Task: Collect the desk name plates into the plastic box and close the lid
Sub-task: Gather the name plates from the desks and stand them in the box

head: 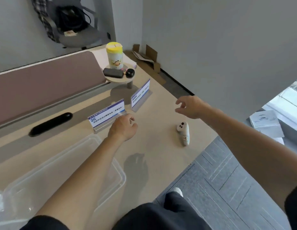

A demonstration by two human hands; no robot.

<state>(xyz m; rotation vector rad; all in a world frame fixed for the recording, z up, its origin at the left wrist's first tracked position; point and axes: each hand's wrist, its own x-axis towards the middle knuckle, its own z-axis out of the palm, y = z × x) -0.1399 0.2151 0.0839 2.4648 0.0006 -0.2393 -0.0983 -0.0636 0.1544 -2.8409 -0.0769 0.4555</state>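
- Clear plastic box [65, 171] sits at near-left part of the bench [161, 146], lid off; nothing seen inside it, though left forearm crosses over its right side & hides part.
- Lid: can't tell where it is; a bit of clear plastic shows at far bottom-left edge, unclear what.
- Two desk name plates, both upright on the bench, outside the box, approx mid-bench.
- Near name plate [105, 116]: white w/ blue band & print, clear acrylic stand, just beyond box's far rim.
- Far name plate [140, 94]: same type, further back & to the right, apart from the 1st, near the small round stand.
- Left hand [123, 127]: arm stretched fwd over box, knuckles up, fingers curled at right end of near name plate's base, touching it; can't tell if grip has fully closed on it.
- Right hand [188, 107]: raised above the bench right of far name plate, fingers loosely spread & bent, holding nothing, not touching plate.
- White controller [184, 132] lies flat near right bench edge, below right hand, untouched.
- Small round stand [119, 78] at far end of bench carries yellow-lidded wipes canister [114, 55], black case [113, 73], black round item [130, 73].
- Black oval cable slot [50, 124] at left, along back edge by the brown divider panel [45, 87].
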